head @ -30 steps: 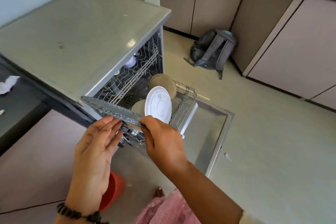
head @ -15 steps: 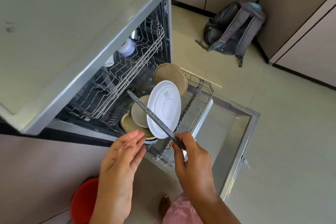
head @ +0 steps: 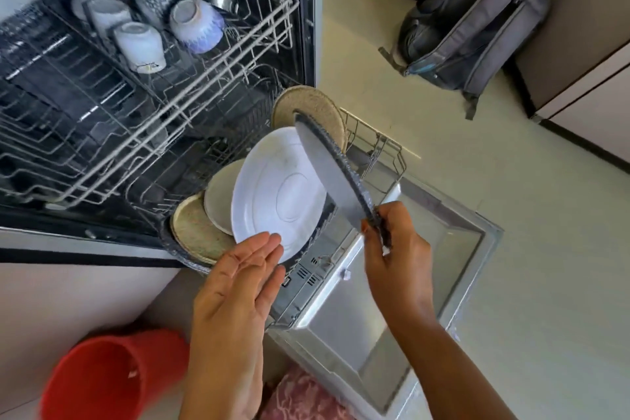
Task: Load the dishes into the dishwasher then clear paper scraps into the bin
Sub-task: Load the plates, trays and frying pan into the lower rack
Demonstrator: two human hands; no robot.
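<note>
Since the earlier frame, camera lowered toward the open dishwasher (head: 306,27); dark speckled plate (head: 335,177) swung from lying across the white plate to standing edge-on over the lower rack (head: 381,150). Head view, sole view. Right hand (head: 392,249): fingers pinched shut on the plate's near rim. Plate: on edge, long axis running from the hand up and away toward the rack's far right corner, grey face turned left toward the white plate (head: 276,194), beside which it hangs, contact not discernible. Left hand (head: 238,290): open, fingers flat and together, holding nothing, fingertips near the white plate's lower edge. Lower rack contents: white plate, smaller pale plate (head: 221,198), two woven-textured plates (head: 197,228), all upright. Upper rack (head: 177,106): inverted cups. Red bin (head: 102,378): on the floor at lower left. Step judged: loading dishes, scraps not yet begun. Next move likely calls for lowering the plate into a free slot right of the white plate, keeping it upright.
</note>
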